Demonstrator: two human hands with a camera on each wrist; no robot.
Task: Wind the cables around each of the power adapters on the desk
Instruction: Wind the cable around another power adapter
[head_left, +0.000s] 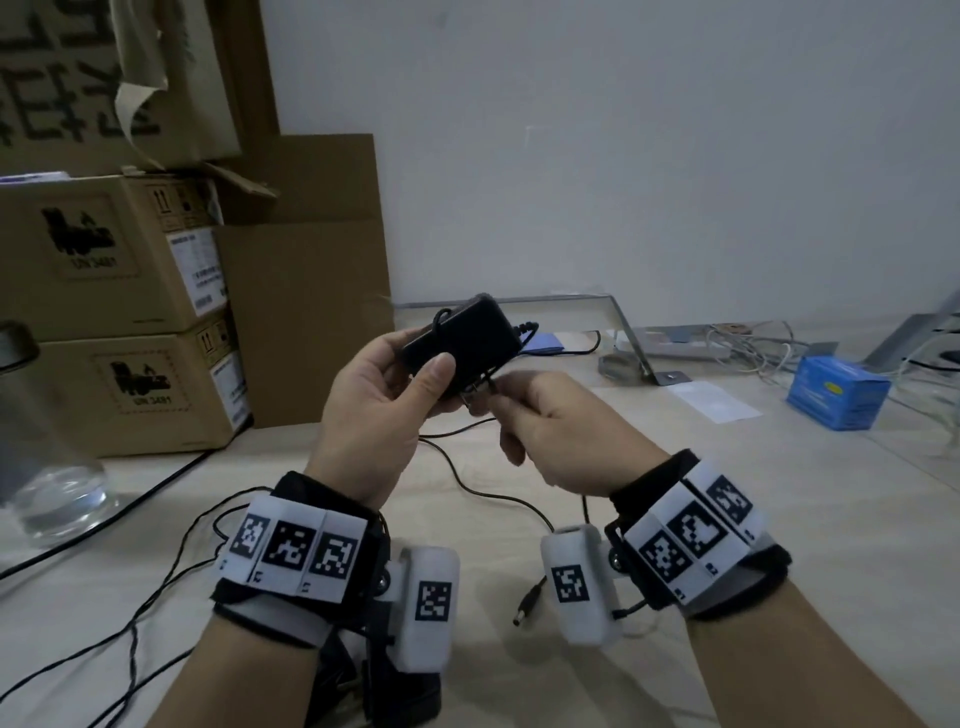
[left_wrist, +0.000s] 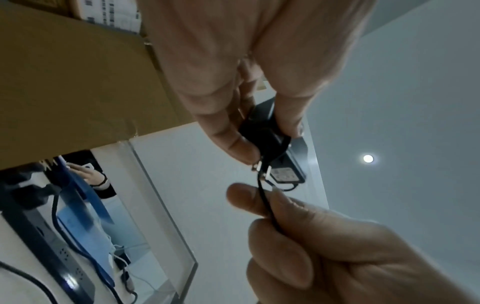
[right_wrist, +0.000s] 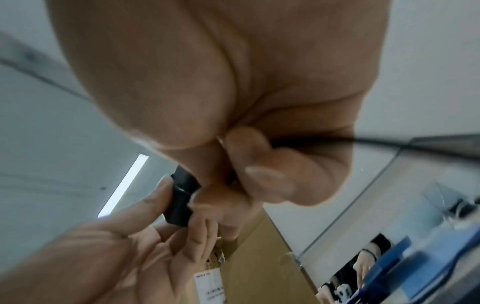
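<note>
Black rectangular power adapter (head_left: 464, 332) sitting raised above the surface, tilted, metal prongs pointing near-right. Its thin black cable (head_left: 470, 480) looping over the adapter's far-left end, running past the prongs, then trailing down across the surface, barrel plug (head_left: 529, 603) lying near centre.

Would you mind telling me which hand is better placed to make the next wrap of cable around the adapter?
Probably the right hand: it already pinches the cable beside the prongs, while the left hand grips the adapter.
</note>
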